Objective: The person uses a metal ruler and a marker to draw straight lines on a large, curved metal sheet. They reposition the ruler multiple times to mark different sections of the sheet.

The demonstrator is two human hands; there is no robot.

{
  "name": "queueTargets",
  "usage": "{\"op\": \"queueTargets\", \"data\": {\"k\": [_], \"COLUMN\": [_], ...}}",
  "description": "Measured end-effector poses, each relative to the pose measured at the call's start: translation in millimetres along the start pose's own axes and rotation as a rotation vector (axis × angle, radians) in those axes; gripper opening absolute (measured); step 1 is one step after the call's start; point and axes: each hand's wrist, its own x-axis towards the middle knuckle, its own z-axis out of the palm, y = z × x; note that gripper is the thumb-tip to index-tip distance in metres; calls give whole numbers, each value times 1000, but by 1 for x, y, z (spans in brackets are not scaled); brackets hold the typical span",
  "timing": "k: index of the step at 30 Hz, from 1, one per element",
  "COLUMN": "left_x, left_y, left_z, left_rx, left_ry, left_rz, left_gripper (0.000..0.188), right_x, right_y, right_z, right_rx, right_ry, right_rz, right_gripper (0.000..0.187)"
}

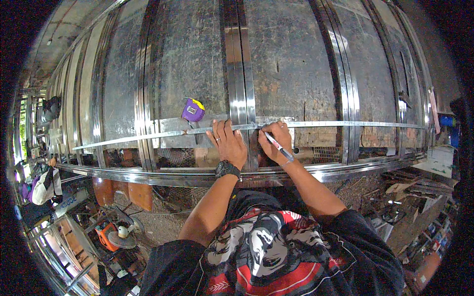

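Observation:
A long, thin metal straightedge (321,124) lies crosswise over several shiny metal tubes (240,93). My left hand (229,145) presses flat on it with fingers stretched out, beside the middle pair of tubes. Closed around a marker pen (274,141), my right hand (279,133) rests just right of that pair. The pen slants with its tip end toward the straightedge at the tubes; whether the tip touches metal is too small to tell. A purple and yellow tape measure (193,110) sits beyond the straightedge, left of my left hand.
Worn dark boards (291,64) lie beneath the tubes. Long shiny rails (192,177) run along the near edge, close to my forearms. On the floor at lower left stands an orange machine (106,236). Wood scraps (412,185) are piled at right, with a blue container (448,121) farther back.

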Motion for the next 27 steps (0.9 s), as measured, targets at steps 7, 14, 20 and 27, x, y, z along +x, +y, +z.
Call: {"op": "queueTargets", "data": {"k": [7, 14, 20, 27], "left_x": [2, -3, 11, 51], "left_y": [-1, -6, -4, -49], "left_z": [6, 5, -21, -49], "left_rx": [42, 12, 129, -1], "left_ry": [30, 55, -54, -288], "left_rz": [12, 5, 38, 303], "left_gripper": [45, 46, 45, 35], "right_x": [-4, -29, -61, -41], "right_y": [-16, -9, 25, 99], "right_z": [-39, -135, -221, -286], "right_rx": [148, 58, -402, -582], "right_ry": [142, 275, 225, 188], "right_rz": [427, 541, 390, 227], "right_gripper": [19, 37, 30, 33]}}
